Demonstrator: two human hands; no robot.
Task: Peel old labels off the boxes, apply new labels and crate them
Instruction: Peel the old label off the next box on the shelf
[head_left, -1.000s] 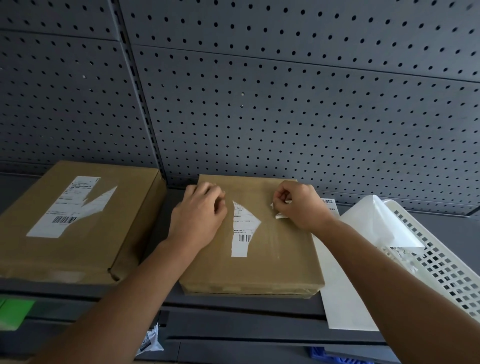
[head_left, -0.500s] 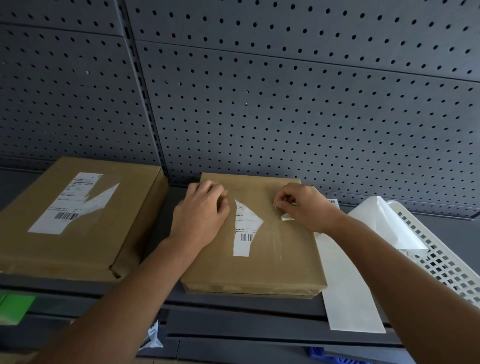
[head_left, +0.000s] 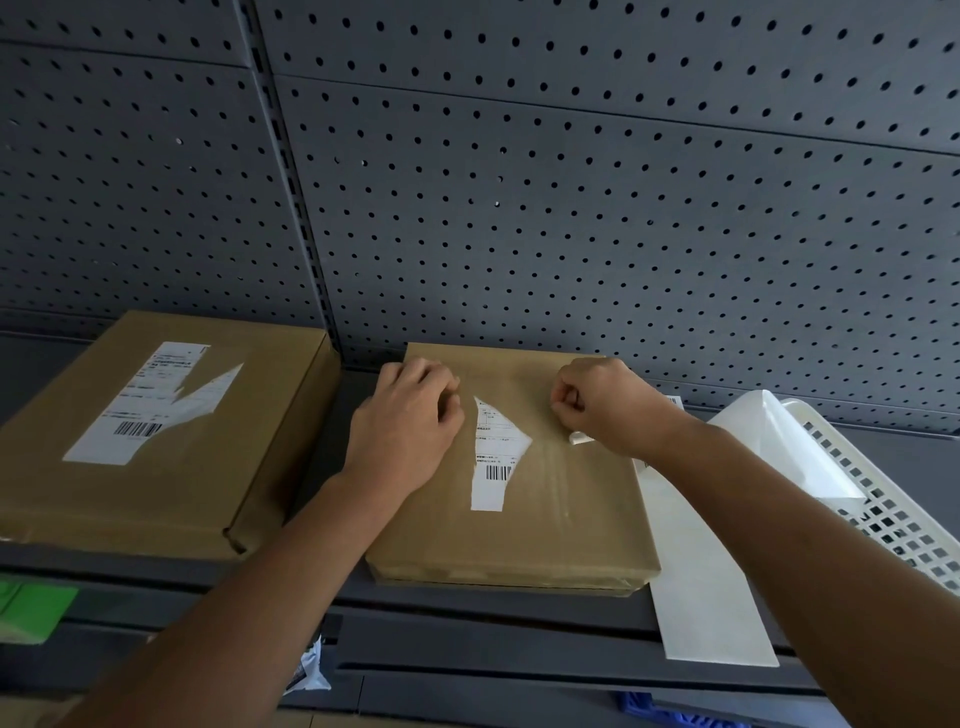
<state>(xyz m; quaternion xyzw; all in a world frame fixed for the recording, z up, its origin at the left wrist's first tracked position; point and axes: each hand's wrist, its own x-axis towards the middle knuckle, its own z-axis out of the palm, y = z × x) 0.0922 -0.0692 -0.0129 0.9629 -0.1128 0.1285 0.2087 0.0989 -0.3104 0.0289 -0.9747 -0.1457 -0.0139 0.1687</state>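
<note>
A: Where is the middle box (head_left: 519, 519)?

B: Flat on the shelf (head_left: 467, 634), between the left box (head_left: 156, 467) and the white crate (head_left: 893, 509), with a wedge of old label (head_left: 493, 457) left on its lid.

A: What has changed?

B: The right hand (head_left: 602, 405), fingers curled tight on a torn strip (head_left: 581, 438), has drawn it nearer the wrist, so that side is probably clear. The left hand (head_left: 405, 421) stays on the lid with fingers bent; whether they pinch anything cannot be told.
</note>
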